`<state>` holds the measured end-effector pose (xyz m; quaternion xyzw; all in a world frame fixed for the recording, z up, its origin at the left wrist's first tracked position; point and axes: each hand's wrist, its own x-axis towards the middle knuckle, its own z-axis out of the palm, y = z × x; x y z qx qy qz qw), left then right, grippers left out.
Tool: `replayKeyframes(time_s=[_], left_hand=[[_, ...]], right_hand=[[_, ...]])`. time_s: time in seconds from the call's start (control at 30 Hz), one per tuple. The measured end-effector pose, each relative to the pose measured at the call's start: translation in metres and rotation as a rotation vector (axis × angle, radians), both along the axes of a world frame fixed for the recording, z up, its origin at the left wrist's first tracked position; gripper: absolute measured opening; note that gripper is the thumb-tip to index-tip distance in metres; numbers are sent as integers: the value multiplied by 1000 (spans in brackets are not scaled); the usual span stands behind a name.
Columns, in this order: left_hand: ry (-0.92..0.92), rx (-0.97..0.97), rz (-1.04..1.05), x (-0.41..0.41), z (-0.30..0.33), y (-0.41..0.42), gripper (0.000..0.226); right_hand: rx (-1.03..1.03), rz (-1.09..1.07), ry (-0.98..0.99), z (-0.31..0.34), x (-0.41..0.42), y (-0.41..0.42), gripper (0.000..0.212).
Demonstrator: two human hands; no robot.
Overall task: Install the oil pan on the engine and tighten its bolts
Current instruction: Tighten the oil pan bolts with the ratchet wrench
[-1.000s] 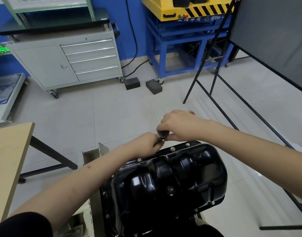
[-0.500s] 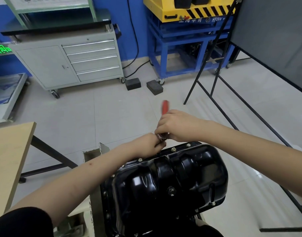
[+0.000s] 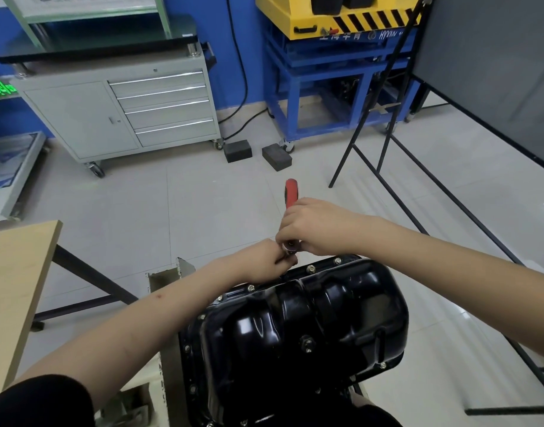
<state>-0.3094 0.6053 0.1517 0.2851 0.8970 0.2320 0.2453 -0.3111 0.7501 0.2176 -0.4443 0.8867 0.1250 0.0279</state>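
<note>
A glossy black oil pan sits on the engine in the lower middle, with several bolts along its flange. At the pan's far edge my right hand grips a ratchet wrench; its red handle sticks out beyond my fingers, pointing away from me. The chrome ratchet head shows between both hands. My left hand pinches the socket just under that head, over the far flange. The bolt beneath the socket is hidden.
A wooden table stands at the left. A grey drawer cabinet and a blue stand with a yellow machine stand at the back. Two black blocks lie on the floor. A black-framed board rises at the right.
The red handle, hidden behind my right hand a second ago, has swung into view and now points away from me. My left hand has stayed at the socket.
</note>
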Motion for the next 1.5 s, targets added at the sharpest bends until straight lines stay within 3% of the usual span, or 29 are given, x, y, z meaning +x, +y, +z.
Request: replayKeyframes(time_s=[0.2,0.33,0.47,0.63,0.8,0.93,1.07,1.23,1.33,1.5], left_hand=[[67,141,83,4,3,-4,34],[80,106,50,2,1,-2,31],[78,45,-21,1,-1,-4,33],[136,50,33,3,-2,-10,27],[154,28,-44,6,-6,-7,26],[110,29,-77,4,-2,-7,28],[127,36,16,4,-2,-9,28],[104,18,-19,3,-3,-3,29],[65,12,-36,1,-1,-2,29],[75,11,28,5,-2,-4,28]], right_hand=[[-21,-200,-23,-2,0,3,48],[-50,-150,-77,-2,-2,4,23],[-40,-31,-37,-1,-4,2,21],[-41,-172,-40,-3,0,3,46],[-73,-52,-88,-4,2,4,22],[-11,3,-18,-2,-1,2,26],[29,-71,-8,-2,0,-1,44],[6,-6,1,-2,-1,0,22],[20,27,29,-1,-4,0,21],[43,-94,-17,-2,-2,-1,43]])
